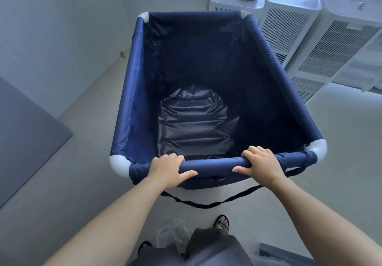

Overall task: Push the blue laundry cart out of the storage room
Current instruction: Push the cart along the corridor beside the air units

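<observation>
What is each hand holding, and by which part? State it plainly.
Both hold the blue laundry cart by its near top rail: left hand left of the middle, right hand toward the right corner, fingers wrapped over.

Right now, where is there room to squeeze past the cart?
Bare floor runs along the cart's left side, between it and the wall, narrowed nearer by a grey panel. The right side is crowded: white units sit almost against the far right rim. Floor opens up nearer the right hand.
</observation>
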{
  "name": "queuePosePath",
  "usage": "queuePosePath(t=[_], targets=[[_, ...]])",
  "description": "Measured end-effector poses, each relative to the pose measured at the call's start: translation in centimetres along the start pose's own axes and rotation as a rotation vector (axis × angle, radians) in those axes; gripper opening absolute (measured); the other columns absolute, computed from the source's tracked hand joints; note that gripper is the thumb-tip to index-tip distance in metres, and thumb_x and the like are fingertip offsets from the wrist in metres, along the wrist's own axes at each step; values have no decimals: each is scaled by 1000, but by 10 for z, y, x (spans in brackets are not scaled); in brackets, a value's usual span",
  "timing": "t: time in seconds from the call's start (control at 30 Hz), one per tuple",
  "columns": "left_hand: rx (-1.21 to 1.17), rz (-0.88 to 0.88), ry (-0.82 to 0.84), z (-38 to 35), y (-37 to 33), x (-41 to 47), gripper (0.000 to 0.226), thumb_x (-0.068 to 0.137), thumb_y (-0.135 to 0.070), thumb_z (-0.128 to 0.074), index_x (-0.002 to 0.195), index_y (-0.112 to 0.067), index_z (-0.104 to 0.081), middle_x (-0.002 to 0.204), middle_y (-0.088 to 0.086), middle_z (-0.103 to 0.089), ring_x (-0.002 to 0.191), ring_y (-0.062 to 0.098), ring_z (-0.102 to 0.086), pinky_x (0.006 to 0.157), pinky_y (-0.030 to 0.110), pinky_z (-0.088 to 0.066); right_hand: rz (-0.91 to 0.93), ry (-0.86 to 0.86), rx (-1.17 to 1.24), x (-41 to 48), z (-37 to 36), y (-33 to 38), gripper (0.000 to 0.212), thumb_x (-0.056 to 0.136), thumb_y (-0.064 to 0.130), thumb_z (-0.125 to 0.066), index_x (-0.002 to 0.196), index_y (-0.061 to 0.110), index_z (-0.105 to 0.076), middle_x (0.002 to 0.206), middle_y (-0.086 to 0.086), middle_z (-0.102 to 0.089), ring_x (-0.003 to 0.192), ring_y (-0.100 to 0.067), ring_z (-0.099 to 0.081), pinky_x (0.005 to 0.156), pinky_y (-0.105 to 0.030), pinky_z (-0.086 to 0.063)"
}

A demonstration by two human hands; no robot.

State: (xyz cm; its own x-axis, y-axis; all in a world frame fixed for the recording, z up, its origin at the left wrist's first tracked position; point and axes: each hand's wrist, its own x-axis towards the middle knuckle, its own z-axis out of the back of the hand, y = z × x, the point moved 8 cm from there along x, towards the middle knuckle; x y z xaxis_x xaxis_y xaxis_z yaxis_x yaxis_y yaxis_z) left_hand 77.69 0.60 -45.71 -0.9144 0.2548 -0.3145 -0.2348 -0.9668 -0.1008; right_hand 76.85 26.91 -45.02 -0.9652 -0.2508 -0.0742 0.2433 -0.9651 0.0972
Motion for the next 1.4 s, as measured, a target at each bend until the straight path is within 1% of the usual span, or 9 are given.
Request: queuePosePath(t=[0.1,0.2,0.33,0.5,0.63,0.87,1.03,1.27,1.4], targets=[[-18,15,20,2,-2,8,53,82,-75,-33,91,-25,-44,100,-6,-57,92,20,-53,72,33,-35,-78,-61,73,6,3,-9,52,73,69,-56,96,23,-62,92,5,-57,90,-18,-51,86,-32,-31],[-59,30,58,4,-4,14,51,83,-74,-35,96,-26,-46,102,-7,-56,95,19,-53,74,34,-36,-112,-36,151,17,4,-18,51,71,69,-59,97,26,-62,94,8,-55,92,-15,-47,86,-28,-25],[-157,8,142,1,-10,18,47,84,-71,-38,119,-40,-44,107,-10,-56,100,17,-54,78,34,-43,-86,-4,192,26,4,-25,52,69,71,-58,97,27,-62,94,10,-54,91,-13,-44,86,-26,-24],[-261,-81,250,3,-27,23,38,88,-59,-45,122,-44,-42,105,-13,-53,92,12,-52,75,30,-42,-45,28,200,29,3,-31,56,69,77,-51,99,30,-60,97,13,-53,95,-12,-44,87,-27,-23],[-230,-118,209,9,-38,27,37,91,-53,-44,125,-41,-39,104,-13,-52,88,11,-48,77,31,-43,-14,30,185,38,4,-34,59,69,79,-46,99,30,-60,97,12,-53,96,-14,-45,87,-28,-24],[-233,-41,210,11,-43,32,33,91,-53,-42,121,-41,-40,95,-14,-48,87,11,-50,78,34,-47,63,63,141,56,4,-40,69,68,83,-32,104,31,-59,100,11,-54,98,-15,-44,91,-32,-28],[-232,47,180,10,-42,40,35,91,-54,-41,124,-42,-38,99,-12,-49,89,11,-50,72,30,-42,117,143,124,74,5,-45,63,73,80,-36,109,31,-56,105,10,-53,102,-16,-43,92,-33,-28],[-322,89,221,11,-36,60,34,90,-54,-43,123,-47,-37,103,-13,-49,92,12,-49,76,32,-43,171,197,95,108,6,-50,60,77,76,-40,111,28,-54,108,6,-52,102,-19,-42,94,-34,-28],[-329,109,200,20,-27,77,35,91,-53,-43,124,-45,-37,101,-12,-48,89,12,-49,74,30,-40,194,202,82,134,10,-48,62,78,76,-39,112,27,-54,109,4,-52,103,-20,-43,95,-35,-29]])
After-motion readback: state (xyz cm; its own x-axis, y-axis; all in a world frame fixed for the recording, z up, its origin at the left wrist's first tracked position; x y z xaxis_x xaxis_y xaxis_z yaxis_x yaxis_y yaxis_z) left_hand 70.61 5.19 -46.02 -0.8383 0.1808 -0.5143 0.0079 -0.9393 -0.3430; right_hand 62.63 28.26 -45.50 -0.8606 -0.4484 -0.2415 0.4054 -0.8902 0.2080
